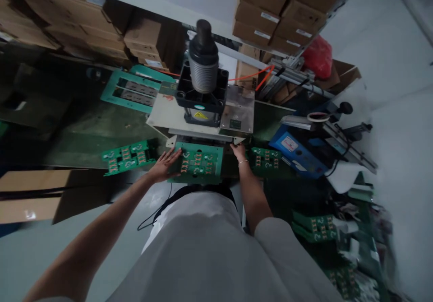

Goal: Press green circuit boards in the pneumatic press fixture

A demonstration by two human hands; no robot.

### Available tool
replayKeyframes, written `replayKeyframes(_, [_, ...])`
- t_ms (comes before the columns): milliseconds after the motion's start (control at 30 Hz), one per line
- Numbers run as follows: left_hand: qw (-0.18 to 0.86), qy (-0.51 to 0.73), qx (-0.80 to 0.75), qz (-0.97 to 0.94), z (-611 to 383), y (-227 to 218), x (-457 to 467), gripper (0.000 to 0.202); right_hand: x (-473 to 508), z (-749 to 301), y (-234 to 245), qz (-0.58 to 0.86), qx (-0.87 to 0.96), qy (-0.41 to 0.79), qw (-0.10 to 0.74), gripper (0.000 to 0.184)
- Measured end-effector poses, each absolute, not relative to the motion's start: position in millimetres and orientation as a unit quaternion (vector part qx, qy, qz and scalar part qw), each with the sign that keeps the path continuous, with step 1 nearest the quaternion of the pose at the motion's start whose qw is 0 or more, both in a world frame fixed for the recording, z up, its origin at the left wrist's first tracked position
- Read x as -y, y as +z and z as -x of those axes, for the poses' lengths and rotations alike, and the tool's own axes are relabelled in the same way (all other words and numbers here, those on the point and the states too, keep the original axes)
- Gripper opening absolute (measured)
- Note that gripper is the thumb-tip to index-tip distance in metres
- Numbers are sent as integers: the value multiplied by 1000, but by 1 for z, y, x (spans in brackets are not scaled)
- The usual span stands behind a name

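A green fixture plate (177,175) sticks out from the front of a bench press (199,103), with a green circuit board panel (197,163) lying on it. My left hand (164,165) rests on the plate's left edge, fingers spread and holding nothing. At the press's front right corner, my right hand (239,151) reaches up to the lower edge, its thumb stretched out. The other fingers of that hand are partly hidden by the machine. Stacked board panels (126,157) lie left of my left hand. More board panels (266,158) sit right of my right hand.
A blue machine (297,148) stands at the right. Cardboard boxes (145,38) line the back, and others (270,13) sit on the shelf. A green frame (115,90) lies behind left. An open carton (37,196) is at the left, and more boards (321,229) lie lower right.
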State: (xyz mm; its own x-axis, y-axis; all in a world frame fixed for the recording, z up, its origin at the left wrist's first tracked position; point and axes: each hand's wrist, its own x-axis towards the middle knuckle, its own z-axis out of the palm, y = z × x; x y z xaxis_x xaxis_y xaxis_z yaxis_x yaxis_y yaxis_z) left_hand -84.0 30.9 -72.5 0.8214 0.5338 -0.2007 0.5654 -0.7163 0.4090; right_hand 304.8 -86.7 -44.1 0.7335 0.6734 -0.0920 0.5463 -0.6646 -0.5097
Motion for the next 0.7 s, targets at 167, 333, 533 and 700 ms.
replayKeyframes(167, [248,27,-399,-882,72,-68,-32,99,149,-331,-16,943,275,78,172,34])
replayKeyframes(333, [278,148,-488,-814,49,-58,-21,103,216,-366,10,988,149,11,44,39])
replayKeyframes(533, [259,192,-484,-813,43,-54,-8,90,224,-386,11,987,141,72,-2,35])
replayKeyframes(700, [249,204,-479,-817,51,-53,-8,85,221,-392,11,983,163,87,-11,30])
